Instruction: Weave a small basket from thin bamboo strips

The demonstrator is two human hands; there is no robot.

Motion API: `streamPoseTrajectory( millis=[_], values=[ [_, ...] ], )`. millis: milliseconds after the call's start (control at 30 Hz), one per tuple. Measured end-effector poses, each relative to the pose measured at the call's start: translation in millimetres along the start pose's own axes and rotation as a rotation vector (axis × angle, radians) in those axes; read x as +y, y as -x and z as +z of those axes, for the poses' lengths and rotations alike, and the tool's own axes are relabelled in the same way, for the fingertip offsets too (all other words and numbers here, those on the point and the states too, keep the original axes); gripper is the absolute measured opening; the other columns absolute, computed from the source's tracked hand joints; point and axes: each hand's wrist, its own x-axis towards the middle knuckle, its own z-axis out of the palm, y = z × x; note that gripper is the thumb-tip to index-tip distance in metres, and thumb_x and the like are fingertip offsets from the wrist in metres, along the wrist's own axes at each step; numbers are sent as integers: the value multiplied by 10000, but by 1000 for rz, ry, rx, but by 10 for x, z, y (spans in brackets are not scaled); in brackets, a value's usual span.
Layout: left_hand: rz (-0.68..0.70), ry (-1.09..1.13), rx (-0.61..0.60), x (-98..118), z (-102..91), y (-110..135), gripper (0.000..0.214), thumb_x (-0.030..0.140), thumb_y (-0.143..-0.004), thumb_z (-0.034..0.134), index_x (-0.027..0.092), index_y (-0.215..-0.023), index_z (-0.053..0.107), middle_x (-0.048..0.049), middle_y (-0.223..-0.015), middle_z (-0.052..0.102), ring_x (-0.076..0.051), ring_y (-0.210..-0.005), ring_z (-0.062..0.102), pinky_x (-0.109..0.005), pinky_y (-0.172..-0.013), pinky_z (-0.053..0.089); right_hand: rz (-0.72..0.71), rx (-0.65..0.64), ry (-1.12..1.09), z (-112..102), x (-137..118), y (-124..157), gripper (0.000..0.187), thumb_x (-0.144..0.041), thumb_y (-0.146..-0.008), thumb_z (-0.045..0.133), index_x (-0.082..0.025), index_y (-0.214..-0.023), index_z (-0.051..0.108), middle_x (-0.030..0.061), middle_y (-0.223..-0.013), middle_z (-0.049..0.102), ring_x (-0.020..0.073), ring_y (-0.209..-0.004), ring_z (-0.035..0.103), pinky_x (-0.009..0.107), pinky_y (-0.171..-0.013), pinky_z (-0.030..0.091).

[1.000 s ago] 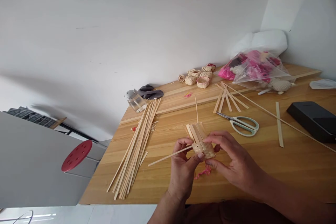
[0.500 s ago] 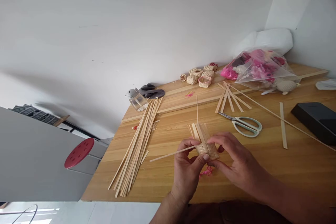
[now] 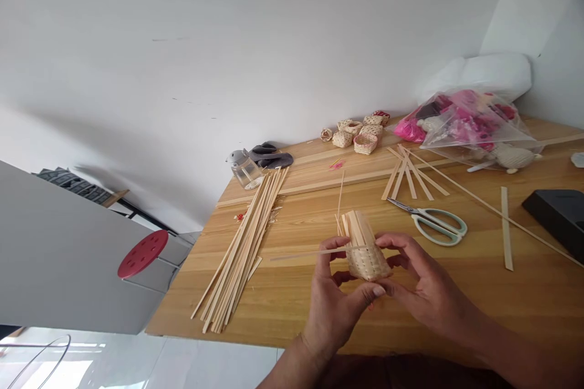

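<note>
Both hands hold a small half-woven basket (image 3: 366,259) of pale wooden strips above the wooden table (image 3: 283,310). My left hand (image 3: 335,304) pinches it from below and the left, thumb under its base. My right hand (image 3: 422,289) grips its right side with curled fingers. Upright strips (image 3: 357,228) stick out of the basket's top. One long thin strip (image 3: 303,253) runs out of the weave to the left.
A bundle of long strips (image 3: 244,243) lies at the left. Scissors (image 3: 435,220), loose strips (image 3: 410,175), small finished baskets (image 3: 360,134), a clear bag of pink stuff (image 3: 465,121), a glass jar (image 3: 246,169) and a black box (image 3: 559,213) sit behind. A red stool (image 3: 143,253) stands off the table's left.
The basket has turned in my hands, its base now nearer me and its strips pointing away. My left thumb has moved under it. The long strip now lies more level.
</note>
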Motion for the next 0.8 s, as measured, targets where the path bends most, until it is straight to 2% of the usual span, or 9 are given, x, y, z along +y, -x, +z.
streamPoseTrajectory(
  millis=[100, 233, 367, 567, 700, 800],
  values=[
    [84, -55, -8, -35, 5, 15, 617, 285, -688, 929, 242, -1198, 584, -91, -1296, 579, -270, -1143, 642, -417, -939, 595, 66, 14, -85, -7, 20, 20, 463, -414, -897, 756, -322, -1269, 495, 61, -1222, 595, 255, -1072, 678, 396, -881, 627],
    [131, -100, -36, -79, 3, 25, 521, 246, -765, 870, 249, -1215, 607, -90, -1342, 557, -271, -1182, 632, -414, -941, 605, 68, 35, -63, -8, 28, 33, 463, -412, -881, 768, -312, -1255, 516, 62, -1208, 609, 249, -1050, 681, 378, -862, 624],
    [75, 38, -61, -68, -17, 17, 501, 216, -760, 865, 244, -1183, 599, -78, -1287, 592, -277, -1215, 626, -393, -919, 617, 82, 22, 2, -18, -2, 9, 479, -385, -864, 774, -309, -1254, 506, 58, -1204, 630, 242, -1019, 684, 366, -821, 618],
    [-17, 235, -131, -62, -40, 0, 552, 226, -724, 889, 242, -1161, 552, -73, -1192, 649, -264, -1121, 677, -350, -814, 623, 80, 41, 147, -30, -81, 0, 466, -279, -804, 779, -290, -1184, 509, 27, -1118, 632, 182, -796, 650, 352, -727, 608],
    [-33, 216, -146, -46, -41, -8, 531, 252, -724, 889, 213, -1159, 586, -109, -1218, 658, -283, -1146, 660, -376, -846, 611, 43, 55, 163, -34, -92, 18, 449, -262, -795, 777, -283, -1156, 511, 25, -1066, 639, 193, -804, 651, 351, -721, 605],
    [1, 120, -98, -41, -35, -16, 512, 269, -736, 880, 213, -1170, 615, -115, -1233, 663, -293, -1155, 657, -385, -865, 596, 41, 64, 183, -20, -66, 26, 464, -266, -811, 770, -285, -1194, 509, 39, -1101, 651, 199, -814, 666, 358, -728, 615]
  ],
)
